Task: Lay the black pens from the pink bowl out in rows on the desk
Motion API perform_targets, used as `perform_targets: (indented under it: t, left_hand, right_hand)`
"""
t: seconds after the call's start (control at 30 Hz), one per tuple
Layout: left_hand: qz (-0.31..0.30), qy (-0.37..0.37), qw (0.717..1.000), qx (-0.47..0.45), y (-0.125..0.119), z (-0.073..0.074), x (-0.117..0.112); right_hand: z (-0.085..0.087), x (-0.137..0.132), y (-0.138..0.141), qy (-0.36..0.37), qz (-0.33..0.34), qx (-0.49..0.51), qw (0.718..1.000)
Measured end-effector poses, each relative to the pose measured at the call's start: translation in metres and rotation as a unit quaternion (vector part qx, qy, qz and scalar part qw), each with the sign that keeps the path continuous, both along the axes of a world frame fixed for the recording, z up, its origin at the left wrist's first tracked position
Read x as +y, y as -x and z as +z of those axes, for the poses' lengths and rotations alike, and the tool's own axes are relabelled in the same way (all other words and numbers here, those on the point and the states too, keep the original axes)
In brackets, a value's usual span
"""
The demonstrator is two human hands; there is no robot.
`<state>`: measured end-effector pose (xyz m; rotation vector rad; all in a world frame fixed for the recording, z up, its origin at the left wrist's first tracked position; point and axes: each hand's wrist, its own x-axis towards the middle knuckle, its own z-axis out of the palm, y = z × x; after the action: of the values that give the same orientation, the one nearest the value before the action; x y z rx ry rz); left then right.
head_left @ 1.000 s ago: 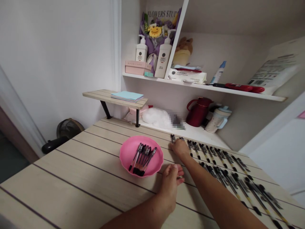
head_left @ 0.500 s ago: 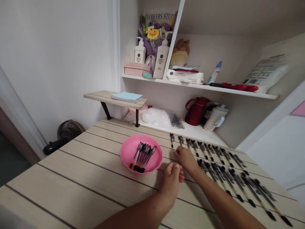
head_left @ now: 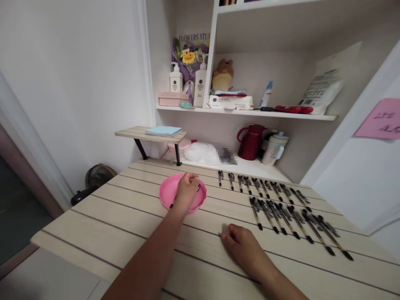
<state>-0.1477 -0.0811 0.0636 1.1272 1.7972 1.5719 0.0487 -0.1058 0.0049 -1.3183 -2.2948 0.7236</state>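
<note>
My left hand (head_left: 187,189) is over the pink scalloped plate (head_left: 163,197), its fingers curled down and mostly hidden. Black-capped pens (head_left: 172,204) show from under the hand, and it hides most of them. What the fingers grip cannot be made out. My right hand (head_left: 242,246) rests on the tabletop nearer to me, fingers curled in and no object showing in them. To its right, several pens lie slanted in a front row (head_left: 271,216). Behind them is a back row of pens (head_left: 258,187).
A small raised shelf (head_left: 125,133) with blue paper (head_left: 164,130) stands at the table's back left. Behind the table are a white fluffy thing (head_left: 201,153), a red jug (head_left: 250,143) and a pale tumbler (head_left: 273,151). Bottles and boxes line the shelf above.
My left hand has moved from beside my right hand up and left onto the pens in the plate. My right hand has drawn back toward me. The view has shifted.
</note>
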Motion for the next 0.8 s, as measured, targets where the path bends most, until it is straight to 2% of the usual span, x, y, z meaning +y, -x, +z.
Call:
perform_targets:
  t: [0.07,0.1,0.17,0.23,0.4,0.57,0.7,0.8]
  left_hand:
    - [0.024,0.055,0.988,0.141,0.027,0.005,-0.003]
    - [0.03,0.073,0.982,0.174,0.038,0.006,-0.006]
    - [0.042,0.113,0.971,0.207,0.053,0.004,-0.013]
    - [0.044,0.144,0.963,0.222,0.057,0.001,-0.019]
    - [0.01,0.205,0.94,0.271,0.04,-0.002,-0.026]
    - [-0.004,0.233,0.921,0.311,0.022,-0.005,-0.02]
    - [0.0,0.24,0.915,0.324,0.016,-0.007,-0.015]
    - [0.014,0.23,0.918,0.324,0.017,-0.004,-0.015]
  right_hand:
    - [-0.004,-0.007,-0.001,-0.02,0.007,-0.002,1.0]
    - [-0.006,-0.008,-0.002,-0.031,0.007,-0.006,0.999]
    - [-0.009,-0.008,-0.003,-0.049,0.003,-0.015,0.999]
    - [-0.011,-0.007,-0.003,-0.061,0.0,-0.025,0.998]
    - [-0.011,-0.008,-0.003,-0.084,0.004,-0.055,0.995]
    - [-0.011,-0.01,-0.003,-0.094,0.009,-0.061,0.994]
    - [-0.01,-0.01,-0.003,-0.095,0.012,-0.058,0.994]
    - [-0.011,-0.01,-0.003,-0.091,0.011,-0.053,0.994]
